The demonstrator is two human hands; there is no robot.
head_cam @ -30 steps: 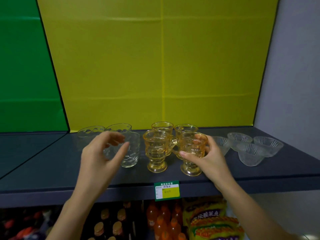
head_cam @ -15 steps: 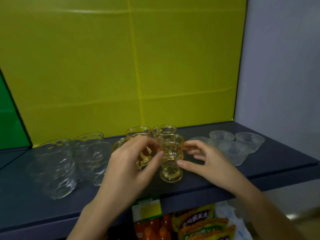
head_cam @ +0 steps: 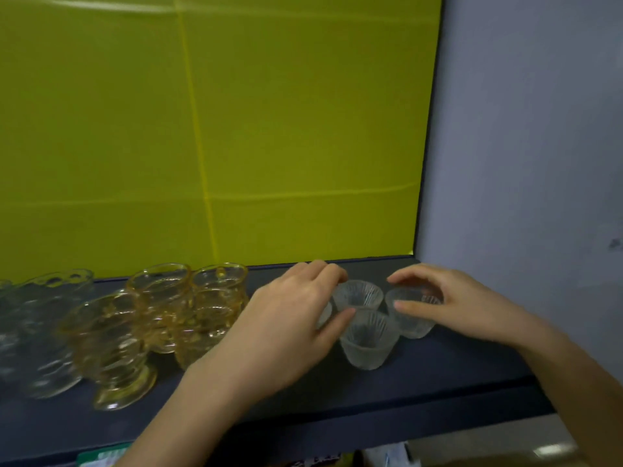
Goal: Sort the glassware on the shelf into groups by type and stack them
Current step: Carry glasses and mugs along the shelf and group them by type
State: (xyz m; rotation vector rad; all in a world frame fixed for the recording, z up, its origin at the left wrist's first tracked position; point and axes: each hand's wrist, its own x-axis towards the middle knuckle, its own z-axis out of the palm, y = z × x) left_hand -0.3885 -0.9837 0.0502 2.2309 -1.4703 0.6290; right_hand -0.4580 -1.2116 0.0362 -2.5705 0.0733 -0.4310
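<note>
Though partly hidden, four frosted bowls [head_cam: 367, 342] beside four amber cups [head_cam: 111, 335].

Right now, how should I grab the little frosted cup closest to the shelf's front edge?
Pinch the front ribbed cup by its rim, coming from above. It stands upright, mouth open, with other cups crowding behind; the tapered sides look likelier to slip.

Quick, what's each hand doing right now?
Left hand: fingers curled around a small frosted bowl, mostly hidden behind it.
Right hand: fingers closing on the rightmost frosted bowl, which sits on the shelf.
</note>
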